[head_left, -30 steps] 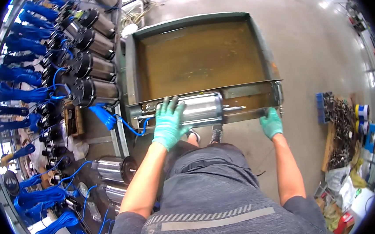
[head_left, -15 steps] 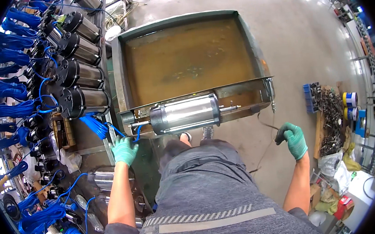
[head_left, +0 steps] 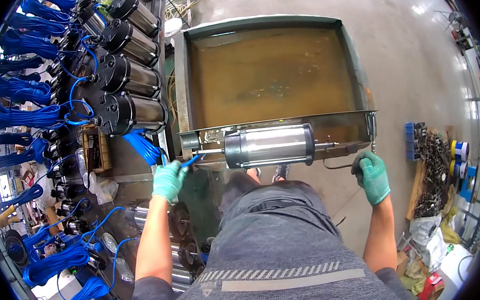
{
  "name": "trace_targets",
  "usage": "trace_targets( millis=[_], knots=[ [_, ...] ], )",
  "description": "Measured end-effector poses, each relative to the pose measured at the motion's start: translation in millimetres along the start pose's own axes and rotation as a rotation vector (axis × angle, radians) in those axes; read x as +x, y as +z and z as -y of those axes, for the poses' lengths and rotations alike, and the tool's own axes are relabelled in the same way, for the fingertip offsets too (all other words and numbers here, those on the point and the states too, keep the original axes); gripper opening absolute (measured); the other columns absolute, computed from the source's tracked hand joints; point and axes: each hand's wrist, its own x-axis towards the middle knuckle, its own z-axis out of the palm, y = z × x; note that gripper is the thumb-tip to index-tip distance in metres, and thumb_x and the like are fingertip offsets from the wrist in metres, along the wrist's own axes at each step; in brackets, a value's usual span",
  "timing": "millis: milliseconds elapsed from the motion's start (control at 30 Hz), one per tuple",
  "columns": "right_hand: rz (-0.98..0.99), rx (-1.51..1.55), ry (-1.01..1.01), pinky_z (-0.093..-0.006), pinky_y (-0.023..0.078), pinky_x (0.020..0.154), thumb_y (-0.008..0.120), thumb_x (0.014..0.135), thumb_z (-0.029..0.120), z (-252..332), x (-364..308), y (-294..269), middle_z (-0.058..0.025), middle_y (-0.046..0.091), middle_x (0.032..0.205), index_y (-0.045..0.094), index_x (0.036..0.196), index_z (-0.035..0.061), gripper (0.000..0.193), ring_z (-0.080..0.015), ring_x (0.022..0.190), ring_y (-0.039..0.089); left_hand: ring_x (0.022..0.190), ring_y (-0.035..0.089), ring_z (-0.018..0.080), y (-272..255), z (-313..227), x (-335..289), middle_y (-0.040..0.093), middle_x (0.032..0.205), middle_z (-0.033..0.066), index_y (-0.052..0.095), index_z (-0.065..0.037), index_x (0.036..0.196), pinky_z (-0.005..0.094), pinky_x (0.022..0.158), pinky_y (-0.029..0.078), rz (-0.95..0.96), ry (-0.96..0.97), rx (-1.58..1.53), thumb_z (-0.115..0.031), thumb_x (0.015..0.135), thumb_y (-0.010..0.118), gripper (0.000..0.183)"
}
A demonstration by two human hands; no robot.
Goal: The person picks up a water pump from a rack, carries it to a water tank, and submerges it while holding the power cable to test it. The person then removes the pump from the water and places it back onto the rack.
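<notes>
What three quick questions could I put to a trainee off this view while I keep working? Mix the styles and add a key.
1. Multiple choice: What colour is the cable at the left hand? A) red, B) yellow, C) blue.
2. True or false: The metal cylinder lies on its side.
3. Fill in the blank: The liquid in the tank is ____ in colour.

Key: 1. C; 2. True; 3. brown.
</notes>
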Motion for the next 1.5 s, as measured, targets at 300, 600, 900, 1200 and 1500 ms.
trace_targets(
  millis=[300, 600, 900, 1200, 1500],
  knots=[
    [-0.012, 0.033, -0.035, -0.0208, 0.034, 0.045, 0.044, 0.097, 0.011, 24.0, 25.0, 28.9, 0.0, 0.058, 0.071, 0.059, 0.086, 0.0087, 0.018, -0.0046, 0.054, 0.043, 0.079, 0.068, 0.0414, -65.8, -46.0, 73.1, 0.068, 0.081, 0.0236, 0.069, -0.001, 0.091, 0.0463, 0.07, 0.052, 0.021, 0.122, -0.52, -0.033, 0.095, 0.067, 0.032],
    [0.049, 0.399, 0.104, -0.0201, 0.03, 0.043, 0.049, 0.099, 0.018, 66.4, 16.6, 38.5, -0.0007, 0.058, 0.073, 0.063, 0.097, 0.0084, 0.017, -0.0045, 0.05, 0.039, 0.062, 0.059, 0.0207, -77.8, -54.9, 38.4, 0.065, 0.071, 0.0167, 0.068, 0.004, 0.095, 0.0396, 0.061, 0.048, 0.161, 0.167, -0.628, -0.027, 0.1, 0.06, 0.032],
    [0.131, 0.353, 0.065, -0.0216, 0.026, 0.041, 0.051, 0.101, 0.025, 108.7, 33.1, 25.7, 0.0059, 0.042, 0.06, 0.064, 0.097, 0.0071, 0.022, -0.0052, 0.046, 0.034, 0.067, 0.049, 0.0112, -65.7, -51.7, 44.4, 0.057, 0.071, 0.002, 0.067, 0.001, 0.09, 0.0308, 0.063, 0.043, 0.086, 0.086, -0.859, -0.029, 0.1, 0.06, 0.033],
    [0.059, 0.394, -0.104, -0.022, 0.025, 0.039, 0.054, 0.1, 0.024, 155.8, 21.4, 30.9, 0.005, 0.038, 0.061, 0.062, 0.104, -0.001, 0.026, -0.0056, 0.048, 0.033, 0.065, 0.043, 0.0055, -112.1, -45.0, 51.6, 0.051, 0.068, -0.0047, 0.064, -0.005, 0.082, 0.0251, 0.058, 0.035, -0.004, 0.027, -1.072, -0.037, 0.1, 0.062, 0.037],
    [0.092, 0.333, -0.21, -0.0221, 0.026, 0.039, 0.05, 0.103, 0.02, 175.8, 77.1, 51.2, 0.005, 0.037, 0.06, 0.062, 0.106, 0.0007, 0.023, -0.0051, 0.048, 0.032, 0.071, 0.055, 0.0157, -110.5, -41.9, 128.7, 0.063, 0.077, 0.0089, 0.069, 0.003, 0.096, 0.0325, 0.067, 0.045, -0.099, -0.011, -0.928, -0.033, 0.1, 0.059, 0.037]
  ],
)
